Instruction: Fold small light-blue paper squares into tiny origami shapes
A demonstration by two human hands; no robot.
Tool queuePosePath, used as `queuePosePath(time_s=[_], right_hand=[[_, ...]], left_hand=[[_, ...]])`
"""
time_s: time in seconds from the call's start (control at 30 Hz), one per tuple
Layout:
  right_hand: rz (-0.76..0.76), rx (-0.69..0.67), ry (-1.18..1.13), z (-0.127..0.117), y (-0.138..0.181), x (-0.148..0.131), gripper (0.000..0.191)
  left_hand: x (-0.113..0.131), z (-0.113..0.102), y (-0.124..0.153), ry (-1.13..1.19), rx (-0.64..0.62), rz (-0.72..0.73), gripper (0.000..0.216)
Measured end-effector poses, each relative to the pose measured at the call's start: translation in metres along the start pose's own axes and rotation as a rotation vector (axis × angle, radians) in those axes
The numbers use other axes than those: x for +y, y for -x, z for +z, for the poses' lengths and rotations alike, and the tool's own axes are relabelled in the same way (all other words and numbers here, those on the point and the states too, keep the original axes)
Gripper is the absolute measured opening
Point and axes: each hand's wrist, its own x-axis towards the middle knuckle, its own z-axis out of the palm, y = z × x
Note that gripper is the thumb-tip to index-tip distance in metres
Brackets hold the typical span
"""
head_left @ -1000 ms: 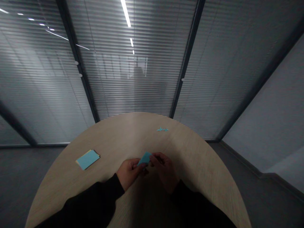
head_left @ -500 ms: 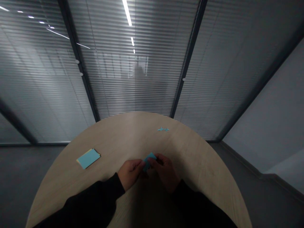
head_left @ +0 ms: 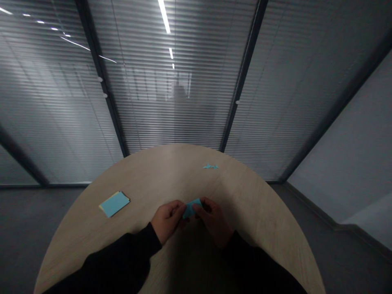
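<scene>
A small piece of blue paper (head_left: pixel 190 208) is stretched between my two hands, above the near middle of the table. My left hand (head_left: pixel 167 219) pinches its left edge between thumb and fingers. On the other side, my right hand (head_left: pixel 214 219) grips the right part, with the thumb lying over the paper's face. The fingers beneath the sheet are mostly hidden, and I cannot make out any fold lines clearly.
To the left on the round wooden table (head_left: pixel 147 175) lies a stack of blue and yellow paper (head_left: pixel 114 204). Small folded blue paper shapes (head_left: pixel 210 166) rest near the far edge. Glass panels with blinds (head_left: pixel 177 118) stand behind the table.
The blue paper has turned from a slanted position to a flatter one, showing more of its face between my hands. My left fingers have shifted slightly upward; my right hand barely moved.
</scene>
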Motion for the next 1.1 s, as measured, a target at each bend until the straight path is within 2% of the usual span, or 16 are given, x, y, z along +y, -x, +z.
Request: queuePosePath(time_s=[0.1,0.3,0.43,0.67,0.83,1.1], right_hand=[[-0.027,-0.029,0.013,0.001,0.000,-0.002,0.025],[-0.050,-0.023,0.118,0.003,0.002,-0.006,0.030],[-0.067,-0.004,0.116,0.006,0.004,-0.008,0.032],[-0.007,0.000,0.097,0.003,0.002,-0.014,0.031],[-0.033,-0.014,0.096,-0.005,-0.002,-0.013,0.030],[-0.016,-0.029,0.131,-0.006,0.000,-0.016,0.034]], left_hand=[[-0.004,0.000,0.000,0.018,0.042,0.025,0.044],[-0.010,-0.002,-0.001,-0.165,0.064,0.085,0.039],[-0.013,-0.002,-0.002,-0.084,0.060,0.061,0.039],[-0.007,-0.006,-0.001,-0.207,0.142,0.151,0.035],[-0.001,-0.006,0.000,-0.264,0.136,0.152,0.036],[-0.008,-0.008,-0.003,-0.204,0.110,0.081,0.040]])
